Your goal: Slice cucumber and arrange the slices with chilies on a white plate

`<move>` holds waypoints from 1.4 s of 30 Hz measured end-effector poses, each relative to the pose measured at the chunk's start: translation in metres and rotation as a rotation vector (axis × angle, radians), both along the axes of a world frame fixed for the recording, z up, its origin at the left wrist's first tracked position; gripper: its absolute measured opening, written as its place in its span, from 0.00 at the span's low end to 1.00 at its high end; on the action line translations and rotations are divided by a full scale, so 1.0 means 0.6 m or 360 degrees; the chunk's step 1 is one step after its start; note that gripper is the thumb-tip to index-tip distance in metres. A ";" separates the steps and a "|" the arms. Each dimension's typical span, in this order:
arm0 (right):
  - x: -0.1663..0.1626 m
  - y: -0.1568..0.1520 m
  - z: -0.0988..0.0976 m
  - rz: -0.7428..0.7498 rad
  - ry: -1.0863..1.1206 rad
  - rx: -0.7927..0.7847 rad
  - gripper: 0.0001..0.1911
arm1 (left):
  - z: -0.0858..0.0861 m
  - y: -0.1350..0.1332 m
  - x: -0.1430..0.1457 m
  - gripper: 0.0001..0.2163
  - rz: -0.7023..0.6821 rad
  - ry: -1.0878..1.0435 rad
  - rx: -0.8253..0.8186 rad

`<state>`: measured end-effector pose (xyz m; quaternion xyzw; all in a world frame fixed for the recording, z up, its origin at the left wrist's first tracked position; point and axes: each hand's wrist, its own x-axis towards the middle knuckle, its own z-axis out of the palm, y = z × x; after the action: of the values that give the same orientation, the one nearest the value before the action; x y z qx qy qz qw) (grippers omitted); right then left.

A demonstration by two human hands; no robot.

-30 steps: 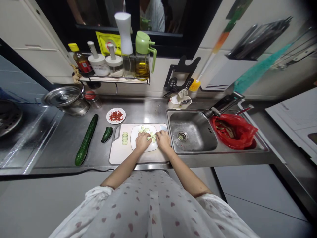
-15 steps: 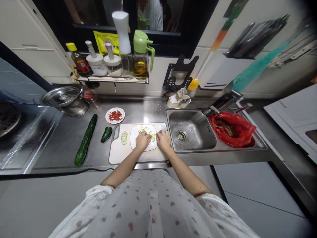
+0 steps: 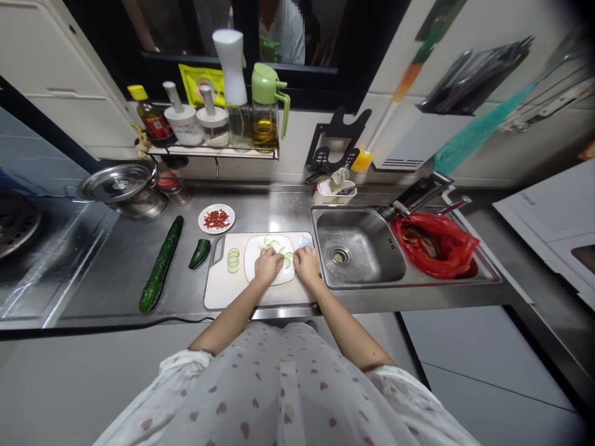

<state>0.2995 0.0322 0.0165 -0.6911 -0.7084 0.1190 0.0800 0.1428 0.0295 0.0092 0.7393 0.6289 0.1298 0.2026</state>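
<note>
A square white plate (image 3: 248, 265) rests on a pale cutting board (image 3: 223, 293), with thin cucumber slices (image 3: 268, 239) along its far side. Over the plate, my left hand (image 3: 268, 265) has its fingers closed at the left edge of a cucumber slice. My right hand (image 3: 307, 264), at the plate's right edge, pinches the slice's other side. Both hands' fingertips are small and partly hidden. A short overlapping row of cucumber slices (image 3: 233, 261) lies on the board, left of the plate. Left of the board are a cut cucumber piece (image 3: 199, 253) and a whole cucumber (image 3: 161, 265).
Behind the board stands a small plate (image 3: 202, 227) of chopped red pieces. To the right are a steel sink (image 3: 372, 248) and a red plastic bag (image 3: 446, 266). A lidded pot (image 3: 139, 204) stands back left, below a rack (image 3: 242, 153) of bottles and jars.
The view has shifted very slightly. Both hands stay at the same spot over the plate, and the slices look unmoved.
</note>
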 end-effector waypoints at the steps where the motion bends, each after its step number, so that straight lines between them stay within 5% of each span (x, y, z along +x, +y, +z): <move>1: 0.000 0.000 0.000 0.0003 0.0003 0.0002 0.13 | 0.001 0.000 0.000 0.12 0.0003 0.0001 -0.0003; 9: 0.012 -0.007 0.004 -0.0024 0.0119 0.0144 0.16 | -0.004 -0.006 -0.003 0.12 0.0106 -0.0070 0.0050; 16: 0.013 -0.022 0.019 0.0103 0.0074 0.0140 0.17 | -0.005 -0.004 -0.015 0.13 0.0432 -0.0146 0.0102; 29: -0.006 -0.034 0.009 0.0328 -0.0008 0.0077 0.14 | -0.017 -0.015 -0.004 0.11 0.0056 0.0013 0.0112; 42: -0.008 -0.038 0.002 0.0293 0.0057 0.0132 0.14 | -0.011 -0.018 -0.009 0.11 0.0109 -0.0044 0.0109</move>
<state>0.2948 0.0093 0.0174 -0.6170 -0.7717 0.1086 0.1098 0.1375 0.0189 0.0026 0.7220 0.6461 0.1683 0.1814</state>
